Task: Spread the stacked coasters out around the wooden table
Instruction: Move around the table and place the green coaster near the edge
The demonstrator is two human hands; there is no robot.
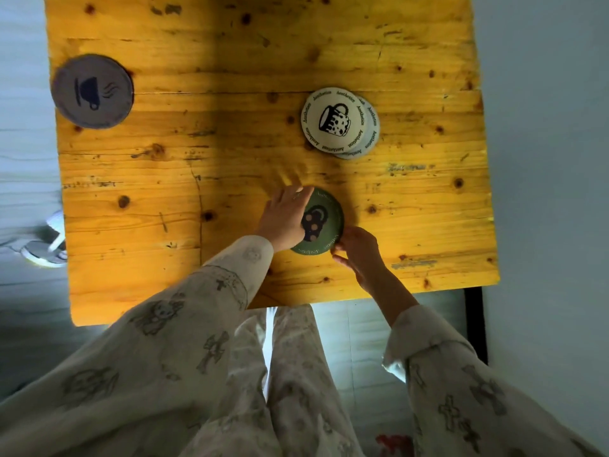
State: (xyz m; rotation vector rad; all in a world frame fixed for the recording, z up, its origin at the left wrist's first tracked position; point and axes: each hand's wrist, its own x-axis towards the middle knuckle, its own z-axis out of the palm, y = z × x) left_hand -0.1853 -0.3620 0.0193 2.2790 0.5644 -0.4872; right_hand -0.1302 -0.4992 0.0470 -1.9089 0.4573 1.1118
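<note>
A green round coaster [324,212] with a dark mug print lies near the front middle of the wooden table [230,143]. My left hand [283,219] rests flat over its left part, fingers together. My right hand [357,252] pinches its lower right edge with the fingertips. Behind it, a small stack of white coasters [339,123] with a mug drawing sits slightly fanned, two or three layers showing. A grey coaster [92,91] with a steaming cup print lies alone at the far left edge.
The table's front edge runs just before my legs in patterned trousers [290,374]. A white shoe [46,249] sits on the floor left of the table. A black table leg [474,324] shows at the front right.
</note>
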